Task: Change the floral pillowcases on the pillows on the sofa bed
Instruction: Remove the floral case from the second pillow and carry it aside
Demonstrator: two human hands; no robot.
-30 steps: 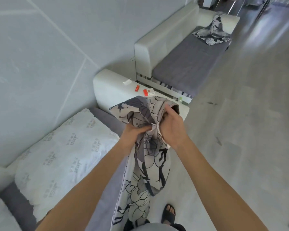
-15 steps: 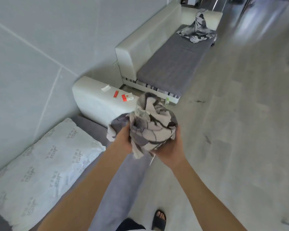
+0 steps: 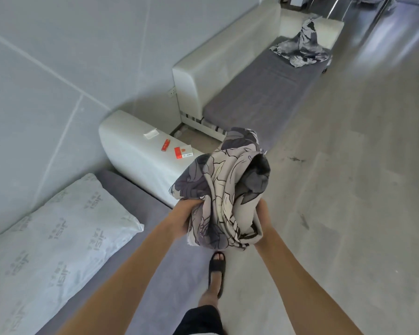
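Observation:
A bundled grey and cream floral pillowcase point(image 3: 228, 189) is held up in front of me over the floor beside the near sofa bed point(image 3: 160, 228). My left hand point(image 3: 183, 213) grips its left side, and my right hand point(image 3: 264, 220) grips it from below on the right, mostly hidden by cloth. A bare white pillow point(image 3: 51, 245) with grey printed marks lies on the near sofa bed at the left. Another crumpled floral pillowcase point(image 3: 301, 48) lies at the far end of the second sofa bed point(image 3: 259, 93).
The near sofa's white armrest point(image 3: 136, 153) carries two red packets point(image 3: 177, 148) and a slip of white paper point(image 3: 151, 134). A grey wall runs along the left. Pale plank floor stretches to the right. My sandalled foot point(image 3: 217, 267) stands below the bundle.
The pillowcase hung long from my hands a second ago; it is now gathered into a bundle and lifted. The view has shifted forward along the sofas.

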